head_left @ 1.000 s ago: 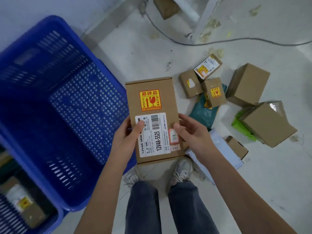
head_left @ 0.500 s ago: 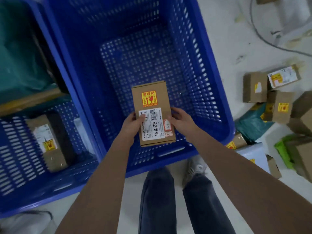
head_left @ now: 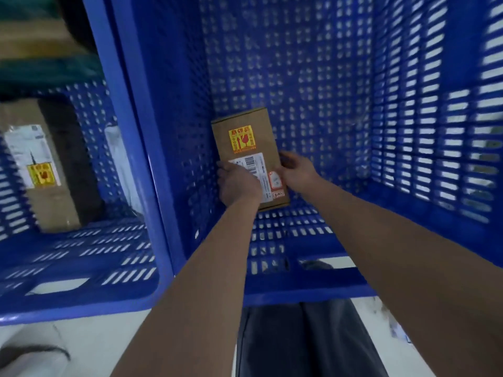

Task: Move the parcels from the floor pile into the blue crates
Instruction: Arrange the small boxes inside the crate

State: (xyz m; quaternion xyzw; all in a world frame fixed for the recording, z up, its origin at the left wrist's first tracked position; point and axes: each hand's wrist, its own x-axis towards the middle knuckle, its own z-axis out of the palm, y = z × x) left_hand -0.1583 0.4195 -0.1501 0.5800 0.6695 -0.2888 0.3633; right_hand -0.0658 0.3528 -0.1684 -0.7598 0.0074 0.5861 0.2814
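Observation:
A flat brown cardboard parcel [head_left: 246, 142] with a yellow-and-red fragile sticker and a white barcode label is low inside the large blue crate [head_left: 424, 164], near its left wall. My left hand [head_left: 236, 183] grips the parcel's near left edge. My right hand [head_left: 296, 170] holds its right edge. Both forearms reach over the crate's near rim. Whether the parcel rests on the crate floor I cannot tell. The floor pile is out of view.
A second blue crate [head_left: 81, 268] stands to the left, touching the first. It holds a brown box [head_left: 40, 164] with a white label and yellow sticker, a white parcel [head_left: 119, 159], and green and tan items at the top. My legs and pale floor show below.
Both hands have lowered the parcel from above the crate's near wall deep into the crate. My view has swung left and down, so the floor pile has left the frame.

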